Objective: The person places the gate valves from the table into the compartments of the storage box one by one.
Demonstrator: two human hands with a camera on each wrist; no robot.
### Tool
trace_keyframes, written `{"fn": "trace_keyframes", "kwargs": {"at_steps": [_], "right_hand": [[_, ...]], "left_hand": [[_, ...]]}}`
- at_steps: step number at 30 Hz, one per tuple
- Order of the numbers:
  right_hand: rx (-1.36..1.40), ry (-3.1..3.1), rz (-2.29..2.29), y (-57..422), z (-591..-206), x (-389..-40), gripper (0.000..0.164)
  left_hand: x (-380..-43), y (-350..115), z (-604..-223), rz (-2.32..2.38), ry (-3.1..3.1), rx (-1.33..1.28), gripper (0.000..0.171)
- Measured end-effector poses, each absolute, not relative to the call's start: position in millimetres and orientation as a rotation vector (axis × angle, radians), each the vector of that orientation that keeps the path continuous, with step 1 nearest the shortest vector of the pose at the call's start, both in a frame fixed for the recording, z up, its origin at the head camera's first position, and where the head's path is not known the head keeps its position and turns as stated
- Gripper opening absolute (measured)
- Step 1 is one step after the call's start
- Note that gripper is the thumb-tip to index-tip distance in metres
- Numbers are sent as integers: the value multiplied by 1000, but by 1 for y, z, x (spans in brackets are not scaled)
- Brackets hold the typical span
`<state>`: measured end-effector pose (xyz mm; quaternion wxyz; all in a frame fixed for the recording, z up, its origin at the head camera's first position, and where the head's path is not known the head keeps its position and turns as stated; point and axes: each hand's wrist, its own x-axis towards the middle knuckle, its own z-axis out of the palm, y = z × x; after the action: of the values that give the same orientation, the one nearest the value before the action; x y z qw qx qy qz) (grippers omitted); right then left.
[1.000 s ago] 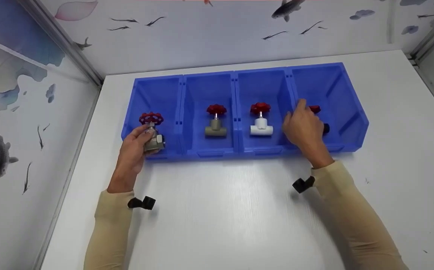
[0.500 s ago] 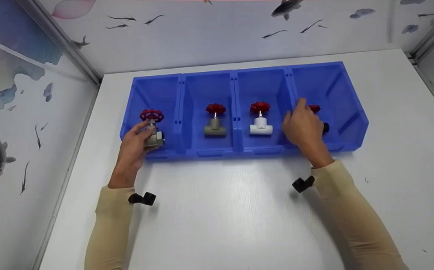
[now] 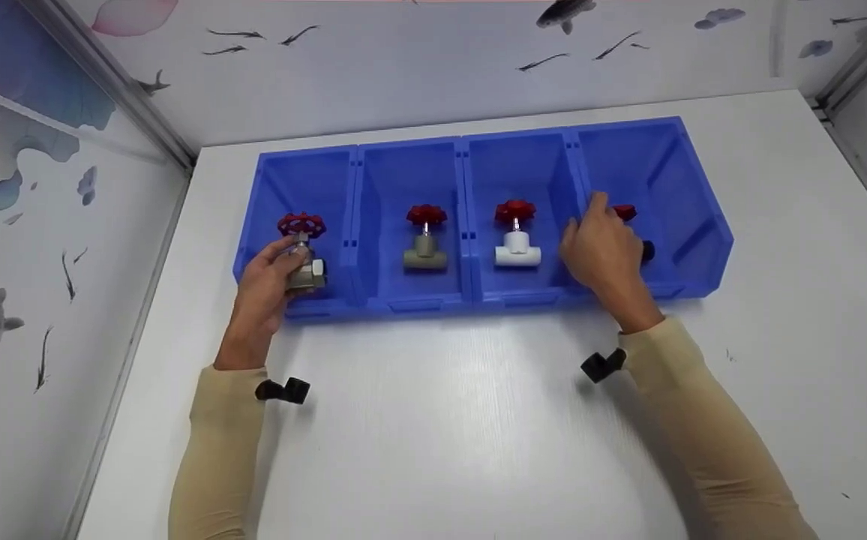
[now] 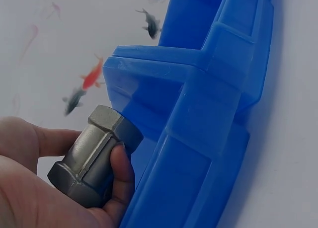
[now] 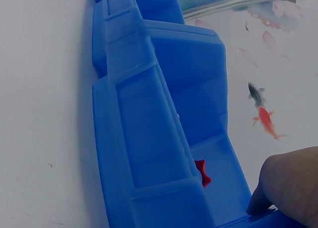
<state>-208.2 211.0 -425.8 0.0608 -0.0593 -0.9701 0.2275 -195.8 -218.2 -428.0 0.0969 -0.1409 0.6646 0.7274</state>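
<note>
My left hand holds a metal gate valve at the leftmost blue bin, its red handwheel upward. In the left wrist view, thumb and fingers curl round the valve's hex-ended body beside the bin's front wall. My right hand grips the wall between the two right-hand bins, a fingertip right at its top edge in the right wrist view. Behind that hand, a valve with a red handle and a black end is partly hidden in the rightmost bin.
An olive valve with a red handwheel lies in the second bin from the left. The third holds a white valve, also red-wheeled. The joined bins stand on a white table, with fish-patterned panels behind and to the left.
The head view has shifted slightly, moving the bins a little up and left. My left hand has brought the metal valve slightly farther back over its bin. My right hand stays at the dividing wall.
</note>
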Motion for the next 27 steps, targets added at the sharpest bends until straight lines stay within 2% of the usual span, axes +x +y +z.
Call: {"fn": "trace_keyframes", "kwargs": {"at_steps": [27], "right_hand": [[-170, -2928, 690, 210, -425, -208, 43]], "left_hand": [[-222, -215, -438, 2088, 2021, -429, 54]]}}
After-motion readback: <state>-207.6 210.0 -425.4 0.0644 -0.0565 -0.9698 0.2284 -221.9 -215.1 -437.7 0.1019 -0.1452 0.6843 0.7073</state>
